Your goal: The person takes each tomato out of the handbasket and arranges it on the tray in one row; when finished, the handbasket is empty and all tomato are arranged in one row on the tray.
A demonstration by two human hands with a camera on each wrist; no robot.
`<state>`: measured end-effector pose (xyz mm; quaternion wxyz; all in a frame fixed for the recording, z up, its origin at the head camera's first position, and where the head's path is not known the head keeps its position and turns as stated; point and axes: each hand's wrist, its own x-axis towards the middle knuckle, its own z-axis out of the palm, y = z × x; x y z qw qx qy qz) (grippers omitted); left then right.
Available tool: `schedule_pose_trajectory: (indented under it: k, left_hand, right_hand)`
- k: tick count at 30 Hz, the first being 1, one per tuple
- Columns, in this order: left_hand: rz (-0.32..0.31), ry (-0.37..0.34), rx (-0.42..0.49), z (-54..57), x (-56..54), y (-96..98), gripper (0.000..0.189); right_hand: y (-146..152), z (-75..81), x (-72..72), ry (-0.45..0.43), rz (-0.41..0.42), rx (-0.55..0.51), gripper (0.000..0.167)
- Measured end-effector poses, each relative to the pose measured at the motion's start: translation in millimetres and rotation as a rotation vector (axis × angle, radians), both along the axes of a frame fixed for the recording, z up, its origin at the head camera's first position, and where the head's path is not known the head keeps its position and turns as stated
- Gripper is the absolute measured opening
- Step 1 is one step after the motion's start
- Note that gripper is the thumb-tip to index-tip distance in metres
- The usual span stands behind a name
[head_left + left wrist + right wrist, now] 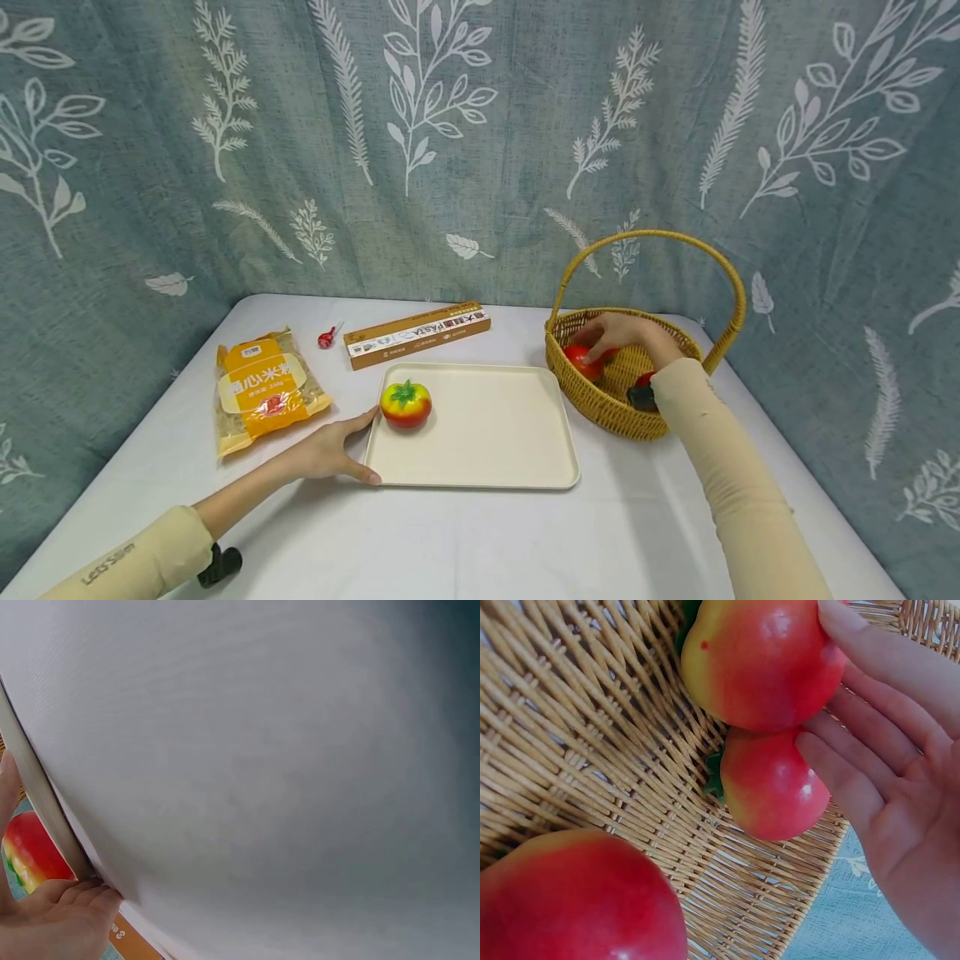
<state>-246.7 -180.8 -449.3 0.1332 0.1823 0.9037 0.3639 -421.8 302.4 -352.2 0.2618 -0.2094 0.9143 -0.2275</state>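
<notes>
A cream tray [487, 425] lies on the table with a red and yellow tomato [406, 405], green leaves on top, at its left. My left hand [333, 450] holds the tray's left side, thumb at the near corner and fingers along the edge; the left wrist view shows those fingers bent against the rim. My right hand [626, 332] reaches into a wicker basket [607, 408]. There its thumb and fingers grip a large red tomato [769, 664]. A smaller tomato [776, 787] sits against the fingers, and another tomato [585, 900] lies closer to the wrist camera.
Left of the tray lies an orange and clear food bag [270, 387]. Behind the tray are a brown pasta box [418, 335] and a red-wrapped lollipop [327, 338]. The basket's tall handle [652, 235] arches above the right hand. A patterned curtain [480, 208] closes off the back.
</notes>
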Motion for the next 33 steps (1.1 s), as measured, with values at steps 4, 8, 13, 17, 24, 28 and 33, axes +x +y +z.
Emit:
schedule_pose_trajectory:
  k: [4,8,13,17,24,28,33]
  left_hand:
    - [-0.003,0.005,-0.001,0.3,0.7,0.1,0.113]
    - [-0.01,0.01,0.005,-0.3,0.3,-0.3,0.113]
    - [-0.015,0.011,0.01,-1.7,-0.4,-1.0,0.113]
    - [-0.015,0.013,0.009,-1.9,-0.3,-1.1,0.113]
    - [-0.016,0.019,0.01,-1.7,-0.3,-0.6,0.112]
    - [-0.015,0.013,0.014,-1.6,-0.2,-0.4,0.113]
    - [-0.007,0.002,0.015,-1.5,0.0,-0.5,0.113]
  right_hand:
    - [-2,-0.4,0.0,-0.01,0.012,0.034,0.064]
    - [-2,-0.7,-0.1,-0.009,0.025,0.063,0.065]
    - [0,-1.9,-0.8,-0.002,0.012,0.065,0.064]
    - [0,-1.4,-1.5,-0.007,-0.012,0.06,0.063]
    - [0,0.5,-1.3,0.012,-0.016,0.066,0.064]
    - [1,4.5,1.7,0.036,-0.012,0.075,0.063]
    - [3,11.1,6.9,0.096,-0.02,0.102,0.064]
